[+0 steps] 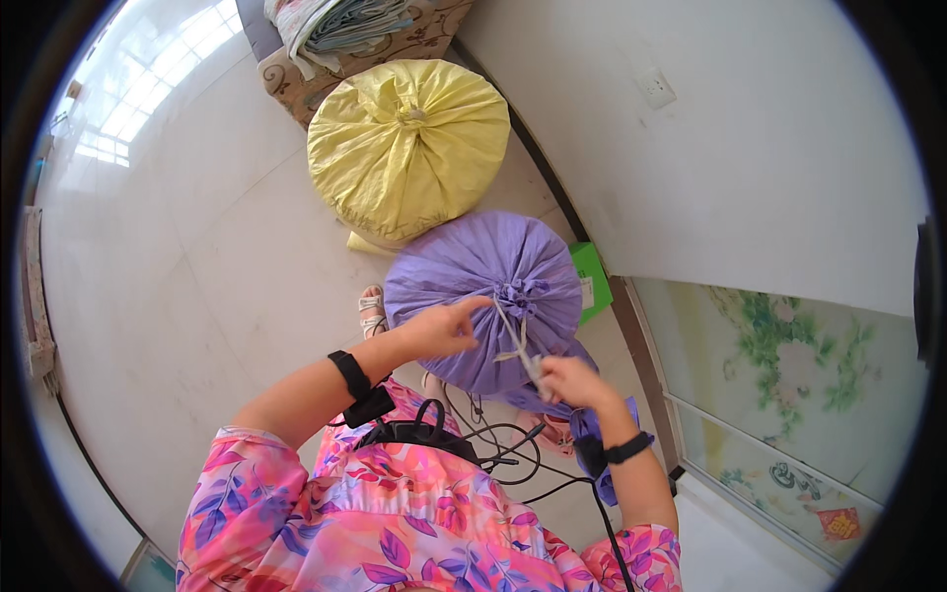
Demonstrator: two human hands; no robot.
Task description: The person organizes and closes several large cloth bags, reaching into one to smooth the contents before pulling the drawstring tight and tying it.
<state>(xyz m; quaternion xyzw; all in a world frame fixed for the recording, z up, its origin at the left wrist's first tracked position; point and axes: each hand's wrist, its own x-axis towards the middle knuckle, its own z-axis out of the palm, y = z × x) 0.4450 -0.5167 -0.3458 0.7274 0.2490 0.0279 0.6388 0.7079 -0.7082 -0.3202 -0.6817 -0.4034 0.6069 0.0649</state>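
A full purple woven sack (459, 266) stands before me, its mouth gathered into a ruffled knot with a pale cord (510, 325) around it. My right hand (573, 381) grips the cord's bunched lower part, at the sack's near right edge. Above the sack's left part is my left hand (447, 325), index finger pointing at the knot beside the cord; its other fingers are loosely curled, and whether it touches the cord cannot be told. A full yellow woven sack (407, 155), tied at the top, stands just beyond the purple one.
A green box (590, 281) sits by the wall behind the purple sack. Black cables (510, 459) hang near my waist. Folded cloths (348, 29) lie on a patterned upholstered seat (296, 81) at the top. Frosted floral panels (784, 370) stand on the right.
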